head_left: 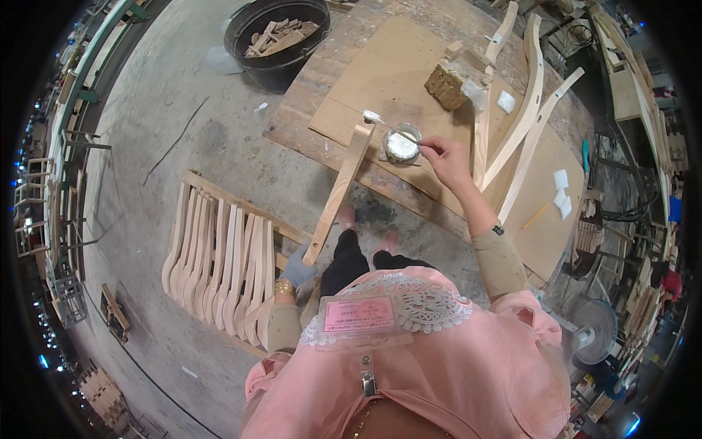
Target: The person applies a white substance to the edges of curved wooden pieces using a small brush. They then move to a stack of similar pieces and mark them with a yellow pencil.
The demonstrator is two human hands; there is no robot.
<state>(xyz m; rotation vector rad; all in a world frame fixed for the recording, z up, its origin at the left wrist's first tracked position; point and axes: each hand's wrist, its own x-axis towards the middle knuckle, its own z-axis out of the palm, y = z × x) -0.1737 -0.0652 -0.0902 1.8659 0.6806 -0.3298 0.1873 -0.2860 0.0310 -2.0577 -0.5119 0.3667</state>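
In front of the person and to the right stands a wooden worktable [301, 91], a cardboard sheet [351, 95] spread over it; to the left, near the gloved hand, curved wooden legs [219, 271] lean side by side in a row; between the row and the table slants a straight wooden bar [340, 192], its near end in the left hand [298, 268], its far end by the table edge, though whether it touches there I cannot tell; that hand, in a grey-blue glove, is closed around the bar, its forearm low and angled forward; the right arm reaches farther out, the bare right hand [444, 161] turned inward over the table, thumb and fingertips pinching a thin stick [395, 129]; below the stick, just left of those fingertips, sits a jar of white paste [402, 144]; the stick's white-coated tip [371, 116] hovers just beside the bar's far end.
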